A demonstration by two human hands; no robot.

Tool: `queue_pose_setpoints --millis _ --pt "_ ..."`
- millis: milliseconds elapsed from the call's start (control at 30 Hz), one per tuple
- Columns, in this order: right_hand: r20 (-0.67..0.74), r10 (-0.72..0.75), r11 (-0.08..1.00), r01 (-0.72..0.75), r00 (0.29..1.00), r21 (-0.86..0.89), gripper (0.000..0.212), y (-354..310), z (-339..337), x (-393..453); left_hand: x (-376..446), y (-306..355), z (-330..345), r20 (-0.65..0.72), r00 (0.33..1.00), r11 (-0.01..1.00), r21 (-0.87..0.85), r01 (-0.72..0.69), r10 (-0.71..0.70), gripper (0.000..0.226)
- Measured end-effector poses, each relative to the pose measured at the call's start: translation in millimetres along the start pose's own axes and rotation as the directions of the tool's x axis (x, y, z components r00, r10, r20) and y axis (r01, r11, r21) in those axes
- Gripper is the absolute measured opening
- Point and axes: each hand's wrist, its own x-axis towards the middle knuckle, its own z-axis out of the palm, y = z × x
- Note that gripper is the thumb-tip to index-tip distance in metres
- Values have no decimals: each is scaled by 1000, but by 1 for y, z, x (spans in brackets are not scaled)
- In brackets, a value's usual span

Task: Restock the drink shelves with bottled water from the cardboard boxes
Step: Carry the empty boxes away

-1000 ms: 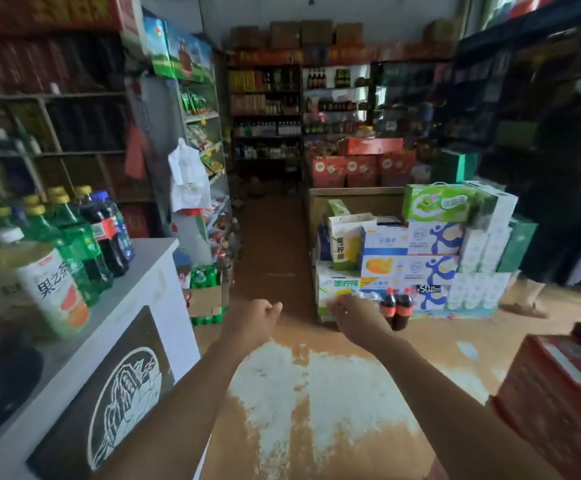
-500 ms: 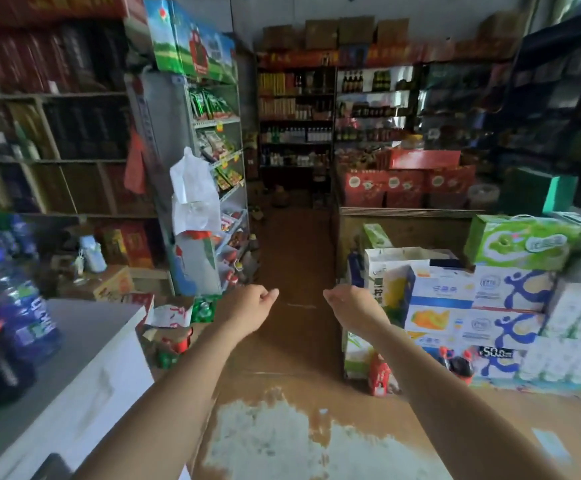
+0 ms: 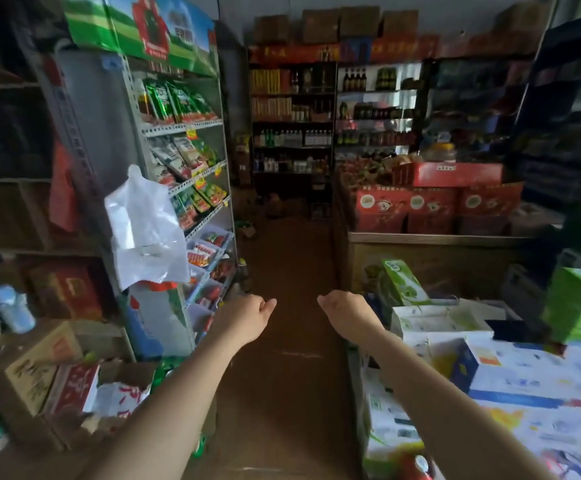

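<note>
A narrow brown floor [image 3: 282, 341] is running between a snack rack [image 3: 185, 161] on the left and stacked cartons [image 3: 511, 375] on the right, with bottle shelves [image 3: 330, 116] standing at the far end. The left hand [image 3: 247, 318] and right hand [image 3: 346, 315] are hanging out front over the aisle, fingers loosely curled, each grip holding nothing. Opened cardboard boxes [image 3: 50, 375] are sitting low on the left; bottled water cannot be made out

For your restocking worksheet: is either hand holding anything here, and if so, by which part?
Nothing is held. The left hand and the right hand both hang in the aisle with fingers loosely curled, no grip on any bottle or box.
</note>
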Motion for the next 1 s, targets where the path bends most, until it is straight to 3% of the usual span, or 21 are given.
queue_pose_setpoints --millis 400,667,800,1000 --pt "-18 -25 983 28 1000 179 42 12 -32 405 383 -34 -2 -18 996 990 -117 83 -85 44" --pt "7 -15 994 14 1000 106 42 29 6 652 635 -72 47 -30 999 995 -93 27 -30 45" --pt "22 44 993 -46 999 112 38 28 -8 780 788 -91 43 -63 998 998 -59 -10 6 42" --pt "-24 63 985 -59 998 164 41 37 -20 953 976 -90 45 -6 1000 998 -62 -28 28 43"
